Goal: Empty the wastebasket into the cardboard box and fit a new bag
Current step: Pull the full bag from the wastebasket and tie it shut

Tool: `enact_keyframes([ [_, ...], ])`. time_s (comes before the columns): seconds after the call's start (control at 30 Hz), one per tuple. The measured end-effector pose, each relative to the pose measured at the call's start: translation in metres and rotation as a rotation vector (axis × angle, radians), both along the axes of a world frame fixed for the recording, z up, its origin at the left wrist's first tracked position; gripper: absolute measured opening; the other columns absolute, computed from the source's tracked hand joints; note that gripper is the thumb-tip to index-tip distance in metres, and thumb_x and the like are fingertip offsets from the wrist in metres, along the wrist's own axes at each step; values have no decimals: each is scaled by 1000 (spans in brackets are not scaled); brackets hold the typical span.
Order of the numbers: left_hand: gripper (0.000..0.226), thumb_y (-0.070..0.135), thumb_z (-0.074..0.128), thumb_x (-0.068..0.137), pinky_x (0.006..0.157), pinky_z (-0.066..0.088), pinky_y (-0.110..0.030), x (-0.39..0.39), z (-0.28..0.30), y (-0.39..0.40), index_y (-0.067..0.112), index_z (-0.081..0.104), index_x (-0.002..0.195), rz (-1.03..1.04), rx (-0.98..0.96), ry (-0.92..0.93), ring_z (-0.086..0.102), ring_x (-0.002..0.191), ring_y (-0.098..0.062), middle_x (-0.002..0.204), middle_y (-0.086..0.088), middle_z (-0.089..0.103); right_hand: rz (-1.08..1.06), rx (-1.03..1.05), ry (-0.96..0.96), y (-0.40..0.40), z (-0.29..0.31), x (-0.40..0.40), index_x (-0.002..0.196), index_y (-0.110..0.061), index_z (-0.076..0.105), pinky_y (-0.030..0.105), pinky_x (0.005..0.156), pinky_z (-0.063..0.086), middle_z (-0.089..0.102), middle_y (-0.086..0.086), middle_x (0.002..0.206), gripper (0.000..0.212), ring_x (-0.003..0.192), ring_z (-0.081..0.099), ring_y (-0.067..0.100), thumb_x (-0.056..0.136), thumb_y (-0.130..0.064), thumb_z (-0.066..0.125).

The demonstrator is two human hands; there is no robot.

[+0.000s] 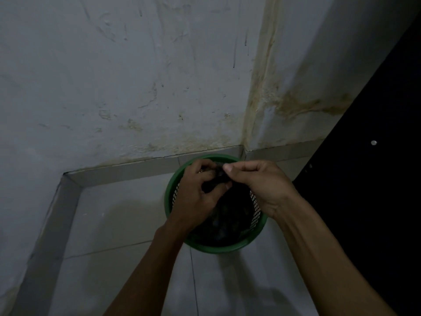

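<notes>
A round green mesh wastebasket (214, 247) stands on the tiled floor in a room corner. A black bag (227, 215) fills it, its top gathered into a bunch above the rim. My left hand (196, 197) grips that bunched top from the left. My right hand (257, 185) pinches the same bunch from the right, thumb and forefinger closed on the plastic. Both hands meet over the far side of the basket. What lies inside the bag is too dark to make out. No cardboard box shows.
Stained pale walls (136, 87) meet in a corner just behind the basket, with a grey skirting tile (127, 169) along the base. A dark panel (376, 179) runs down the right side. Light floor tiles (109, 224) spread to the left and in front.
</notes>
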State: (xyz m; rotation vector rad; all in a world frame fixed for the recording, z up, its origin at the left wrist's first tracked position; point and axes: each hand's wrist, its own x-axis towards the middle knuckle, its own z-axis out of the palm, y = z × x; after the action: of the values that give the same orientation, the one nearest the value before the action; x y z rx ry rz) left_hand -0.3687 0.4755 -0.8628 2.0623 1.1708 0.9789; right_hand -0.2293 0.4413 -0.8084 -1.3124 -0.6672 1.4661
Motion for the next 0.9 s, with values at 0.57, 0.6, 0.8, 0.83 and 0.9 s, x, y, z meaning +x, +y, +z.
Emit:
enact_keyframes([
  [0.57, 29, 38, 62, 83, 88, 48, -45, 11, -6, -3, 23, 70, 107, -30, -94, -111, 56, 105, -17, 107, 1, 56, 6, -49, 322, 3, 3, 2, 84, 2, 68, 24, 57, 57, 72, 11, 72, 24, 61, 68, 17, 66, -14, 68],
  [0.6, 37, 43, 65, 80, 92, 48, -43, 10, -6, -3, 24, 69, 111, -47, -96, -74, 55, 108, -16, 111, 1, 55, -2, -48, 339, 3, 2, 3, 84, 2, 68, 25, 58, 57, 72, 12, 73, 24, 63, 68, 18, 67, -14, 68],
  [0.8, 65, 46, 81, 55, 86, 46, -25, -11, -2, 5, 19, 53, 109, 56, -54, 94, 54, 106, -15, 114, 5, 54, -49, -116, 347, 5, 2, 7, 80, -11, 68, 21, 56, 55, 71, 2, 72, 10, 71, 65, 12, 86, -17, 64],
  [0.83, 57, 42, 81, 57, 84, 46, -25, -14, -3, 6, 17, 57, 102, 73, -42, 101, 56, 103, -16, 111, 3, 56, -47, -130, 338, 6, 1, 7, 78, -12, 67, 20, 54, 54, 70, 1, 70, 12, 72, 63, 12, 88, -18, 64],
  [0.9, 36, 28, 81, 63, 77, 47, -22, -20, -3, 8, 12, 68, 93, 85, -35, 85, 61, 94, -17, 102, -1, 65, -33, -142, 289, 7, -1, 5, 74, -16, 66, 19, 51, 51, 68, -1, 69, 15, 71, 61, 11, 88, -21, 63],
])
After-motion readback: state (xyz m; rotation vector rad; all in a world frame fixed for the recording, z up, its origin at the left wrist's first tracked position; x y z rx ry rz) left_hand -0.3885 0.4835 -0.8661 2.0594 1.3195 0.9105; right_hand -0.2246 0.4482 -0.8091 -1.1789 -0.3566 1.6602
